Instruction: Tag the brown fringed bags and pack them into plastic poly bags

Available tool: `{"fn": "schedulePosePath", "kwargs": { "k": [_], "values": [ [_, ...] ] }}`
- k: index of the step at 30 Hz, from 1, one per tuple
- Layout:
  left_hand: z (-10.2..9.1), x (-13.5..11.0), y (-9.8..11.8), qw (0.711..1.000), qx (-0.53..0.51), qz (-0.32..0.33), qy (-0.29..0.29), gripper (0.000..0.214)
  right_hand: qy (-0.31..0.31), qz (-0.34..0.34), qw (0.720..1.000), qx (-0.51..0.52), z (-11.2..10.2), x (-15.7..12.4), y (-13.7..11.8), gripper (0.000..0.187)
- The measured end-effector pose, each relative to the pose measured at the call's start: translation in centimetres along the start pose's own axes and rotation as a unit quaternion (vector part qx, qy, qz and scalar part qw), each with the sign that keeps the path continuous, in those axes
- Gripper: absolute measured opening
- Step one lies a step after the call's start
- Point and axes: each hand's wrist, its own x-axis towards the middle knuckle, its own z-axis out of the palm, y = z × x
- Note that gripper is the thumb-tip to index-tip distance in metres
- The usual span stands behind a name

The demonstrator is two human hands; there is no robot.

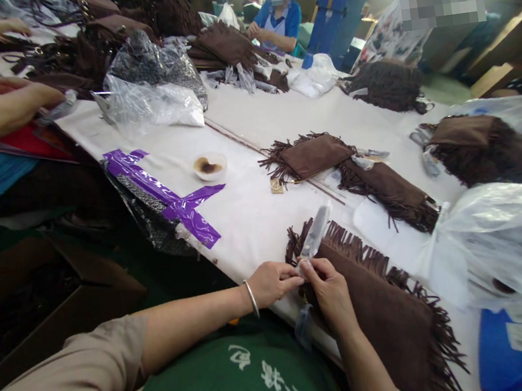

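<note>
Left hand [272, 284], a bangle at its wrist, and right hand [329, 292] close in a pinch on a clear plastic sleeve [314, 233] at the fringed edge of a brown suede bag [377, 315], which lies flat at the near edge of the white-covered desk [252, 241]. Step in hand, as judged: fitting or adjusting the sleeve at the bag's edge; the next move appears to call for settling it in place. Open cardboard box [16, 305], lower left, holds dark items too shadowed to identify. Black plastic bag [148, 217], bound with purple tape [165, 195], lies across the desk's edge. Small white dish [209, 166] holds a brown residue. Clear plastic bag [502, 240], right, has contents that cannot be made out
</note>
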Motion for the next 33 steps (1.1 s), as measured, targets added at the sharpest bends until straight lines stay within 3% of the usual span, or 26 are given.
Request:
{"fn": "schedulePosePath", "kwargs": {
  "k": [3,7,15,22,25,27,30,32,33],
  "values": [
    [0.3,0.1,-0.3,0.986,-0.139,-0.09,0.008,0.043,-0.047,0.012,0.999,-0.001,-0.3,-0.2,-0.3,0.044],
    [0.2,0.4,-0.1,0.964,-0.22,-0.148,0.021,0.054,0.016,0.058,0.998,-0.015,-1.3,-1.7,0.2,0.048],
    [0.4,0.5,-0.4,0.95,-0.266,-0.162,0.009,0.051,-0.011,-0.005,0.989,-0.144,-0.7,-2.7,0.0,0.024],
    [0.3,0.1,0.0,0.947,-0.284,-0.151,0.01,0.045,-0.005,0.044,0.993,-0.109,-1.4,-2.4,1.0,0.027],
    [0.3,0.0,0.0,0.949,-0.279,-0.15,0.001,0.045,0.029,0.082,0.995,-0.049,-1.9,-2.4,1.6,0.032],
    [0.2,-0.1,-0.1,0.953,-0.266,-0.141,-0.012,0.048,0.047,0.128,0.988,0.065,-2.0,-2.1,1.9,0.034],
    [0.1,-0.4,-0.1,0.963,-0.242,-0.116,-0.029,0.05,0.079,0.194,0.932,0.295,-2.1,-1.6,1.9,0.033],
    [0.0,-0.5,0.1,0.97,-0.22,-0.099,-0.038,0.05,0.083,0.2,0.898,0.382,-2.0,-1.3,1.6,0.031],
    [-0.2,-0.6,0.1,0.974,-0.204,-0.087,-0.042,0.049,0.076,0.186,0.898,0.392,-2.0,-1.1,1.4,0.029]
  ]
}}
